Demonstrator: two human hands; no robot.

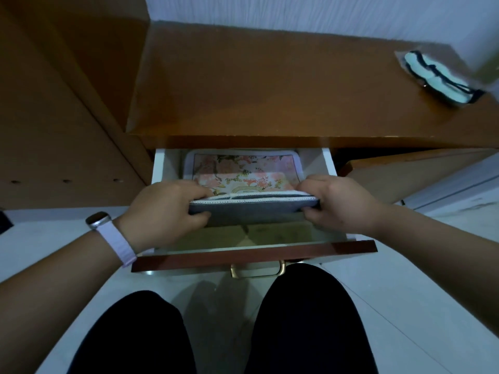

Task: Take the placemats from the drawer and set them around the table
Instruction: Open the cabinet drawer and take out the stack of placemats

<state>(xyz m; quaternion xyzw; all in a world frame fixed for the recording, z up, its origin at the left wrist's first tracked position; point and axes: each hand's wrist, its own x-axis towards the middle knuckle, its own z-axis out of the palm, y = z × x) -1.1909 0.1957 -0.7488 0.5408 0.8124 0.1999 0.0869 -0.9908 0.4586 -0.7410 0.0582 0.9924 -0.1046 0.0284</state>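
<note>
Placemats, a floral-printed stack with grey lace-edged undersides (253,205), sit pinched at both ends by left hand (167,209) and right hand (340,203), barely lifted inside the open white-lined wooden drawer (253,256); none yet laid out.

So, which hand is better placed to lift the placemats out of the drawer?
Neither alone: left hand and right hand each already grip one end of the placemat stack above the open drawer. If one must, right; its side of the drawer looks less crowded.

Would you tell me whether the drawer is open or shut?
Open: the drawer is pulled out, and both hands, left and right, grip the placemats inside.
</note>
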